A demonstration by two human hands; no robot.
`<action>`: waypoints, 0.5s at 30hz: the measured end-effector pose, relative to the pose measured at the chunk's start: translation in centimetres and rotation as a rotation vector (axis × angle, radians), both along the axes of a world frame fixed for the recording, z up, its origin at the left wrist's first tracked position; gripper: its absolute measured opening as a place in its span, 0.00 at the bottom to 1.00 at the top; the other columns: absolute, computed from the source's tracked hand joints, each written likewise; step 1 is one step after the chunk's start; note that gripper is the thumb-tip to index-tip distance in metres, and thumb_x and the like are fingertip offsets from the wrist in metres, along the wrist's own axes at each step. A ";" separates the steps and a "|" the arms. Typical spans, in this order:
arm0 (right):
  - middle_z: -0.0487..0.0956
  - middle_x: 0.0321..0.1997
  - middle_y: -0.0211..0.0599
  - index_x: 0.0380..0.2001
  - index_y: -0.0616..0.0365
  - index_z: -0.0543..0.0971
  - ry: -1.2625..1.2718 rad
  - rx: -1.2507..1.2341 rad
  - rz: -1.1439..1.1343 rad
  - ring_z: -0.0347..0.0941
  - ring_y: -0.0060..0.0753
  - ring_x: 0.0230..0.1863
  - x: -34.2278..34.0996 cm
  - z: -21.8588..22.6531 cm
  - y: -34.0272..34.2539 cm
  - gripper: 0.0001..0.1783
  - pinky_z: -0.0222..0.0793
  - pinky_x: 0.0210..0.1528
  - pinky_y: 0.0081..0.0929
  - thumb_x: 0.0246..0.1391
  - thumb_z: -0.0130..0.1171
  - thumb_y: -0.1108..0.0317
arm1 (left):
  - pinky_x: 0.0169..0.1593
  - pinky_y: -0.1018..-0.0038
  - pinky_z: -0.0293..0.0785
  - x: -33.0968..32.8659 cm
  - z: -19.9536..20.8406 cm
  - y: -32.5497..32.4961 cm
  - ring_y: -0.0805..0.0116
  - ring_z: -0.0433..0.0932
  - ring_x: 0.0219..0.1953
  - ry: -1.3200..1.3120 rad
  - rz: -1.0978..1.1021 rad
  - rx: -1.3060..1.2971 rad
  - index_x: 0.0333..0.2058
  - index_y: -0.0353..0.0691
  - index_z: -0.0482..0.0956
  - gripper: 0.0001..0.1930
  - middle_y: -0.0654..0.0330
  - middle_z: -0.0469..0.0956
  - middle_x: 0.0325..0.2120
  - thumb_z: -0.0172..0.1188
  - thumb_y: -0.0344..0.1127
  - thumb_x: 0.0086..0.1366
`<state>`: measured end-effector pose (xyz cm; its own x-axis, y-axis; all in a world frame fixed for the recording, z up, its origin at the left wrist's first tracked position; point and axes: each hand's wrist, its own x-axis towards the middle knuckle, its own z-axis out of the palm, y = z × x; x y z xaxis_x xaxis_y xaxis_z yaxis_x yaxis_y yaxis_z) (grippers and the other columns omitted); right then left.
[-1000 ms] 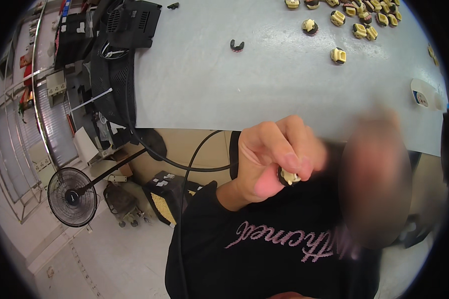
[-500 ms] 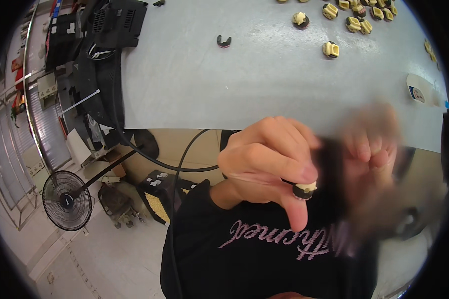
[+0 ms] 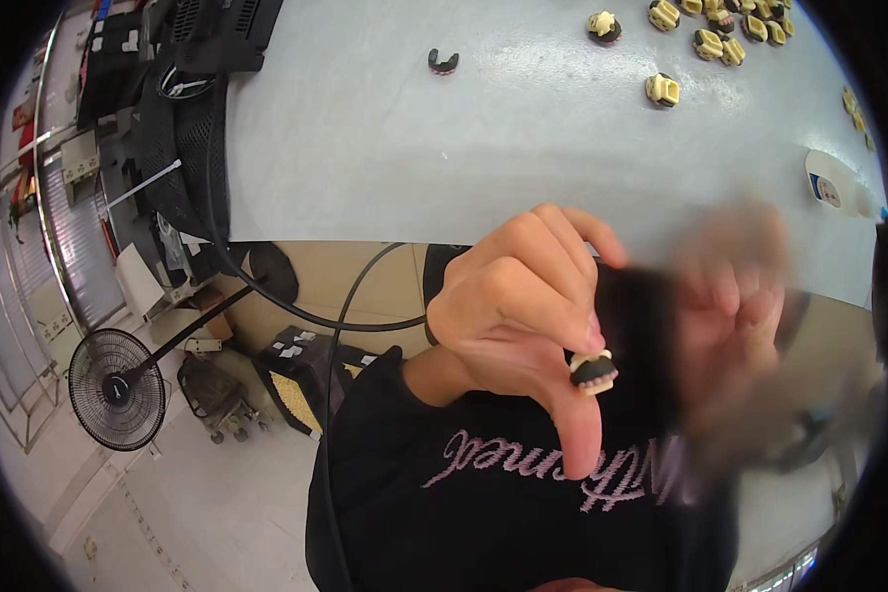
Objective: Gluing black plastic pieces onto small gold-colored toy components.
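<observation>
My left hand pinches a small cream-and-black dental model between thumb and curled fingers, in front of my chest. The piece has a black arch edged with pinkish tooth-like bumps, between cream parts. To its right is my right hand, badly smeared, with its fingers curled; I cannot make out whether it holds anything. A blurred grey-brown shape with a dark spot lies below that hand. On the table, a loose black U-shaped arch lies apart, and a similar cream-and-black piece sits further right.
The grey table spans the far side, its near edge just beyond my hands. Several more cream pieces cluster at the far right. A white label-bearing item lies at the right. Black equipment, a cable and a fan are leftward.
The dental model has turned in my left fingers, so more of its black arch and pinkish bumps shows. The view has shifted slightly; my right hand stays blurred in nearly the same place.
</observation>
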<state>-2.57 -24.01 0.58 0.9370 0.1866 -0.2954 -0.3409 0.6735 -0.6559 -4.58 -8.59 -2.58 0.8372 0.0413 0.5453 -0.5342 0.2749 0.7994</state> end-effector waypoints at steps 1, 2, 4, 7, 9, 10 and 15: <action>0.65 0.26 0.24 0.34 0.51 0.59 -0.002 0.012 -0.004 0.65 0.22 0.24 -0.1 -0.1 0.0 0.24 0.57 0.28 0.16 0.42 0.65 0.65 | 0.41 0.69 0.68 0.0 0.1 -0.1 0.75 0.64 0.25 0.008 0.038 -0.038 0.30 0.41 0.69 0.32 0.67 0.65 0.26 0.69 0.59 0.33; 0.66 0.26 0.24 0.34 0.52 0.59 -0.005 0.022 -0.010 0.65 0.21 0.24 -0.1 -0.1 0.0 0.24 0.57 0.27 0.16 0.42 0.66 0.64 | 0.38 0.69 0.70 0.0 0.1 -0.3 0.74 0.65 0.24 0.015 0.074 -0.077 0.29 0.41 0.70 0.32 0.67 0.67 0.25 0.69 0.59 0.31; 0.66 0.25 0.24 0.34 0.52 0.59 -0.013 0.027 0.009 0.67 0.22 0.24 -0.1 -0.1 -0.1 0.25 0.59 0.27 0.16 0.42 0.66 0.64 | 0.35 0.69 0.72 0.1 0.1 -0.4 0.73 0.66 0.24 0.022 0.109 -0.116 0.28 0.41 0.70 0.32 0.67 0.69 0.24 0.68 0.59 0.29; 0.67 0.23 0.24 0.34 0.52 0.59 -0.030 0.038 0.046 0.70 0.24 0.23 -0.2 -0.2 -0.4 0.26 0.64 0.25 0.16 0.41 0.67 0.64 | 0.34 0.71 0.71 0.2 -0.2 -0.4 0.74 0.66 0.23 0.017 0.109 -0.159 0.28 0.41 0.70 0.33 0.67 0.68 0.24 0.68 0.61 0.28; 0.70 0.22 0.25 0.36 0.54 0.59 -0.020 0.062 0.074 0.73 0.28 0.23 -0.3 -0.4 -0.8 0.26 0.71 0.28 0.19 0.41 0.67 0.65 | 0.34 0.71 0.71 0.2 -0.1 -0.5 0.74 0.66 0.23 0.021 0.113 -0.158 0.28 0.41 0.70 0.33 0.66 0.68 0.24 0.68 0.60 0.29; 0.71 0.22 0.26 0.36 0.55 0.59 -0.017 0.073 0.086 0.75 0.30 0.23 -0.4 -0.5 -0.9 0.26 0.74 0.29 0.20 0.41 0.67 0.66 | 0.34 0.72 0.71 0.3 -0.1 -0.6 0.74 0.67 0.24 0.025 0.114 -0.157 0.28 0.40 0.70 0.32 0.66 0.68 0.24 0.68 0.59 0.30; 0.73 0.24 0.29 0.38 0.60 0.62 -0.060 0.064 0.032 0.76 0.33 0.24 -0.6 -0.8 -0.8 0.24 0.77 0.35 0.25 0.42 0.65 0.67 | 0.33 0.75 0.70 1.3 0.2 0.5 0.73 0.69 0.24 -0.008 0.187 -0.021 0.29 0.37 0.72 0.28 0.63 0.70 0.24 0.71 0.50 0.34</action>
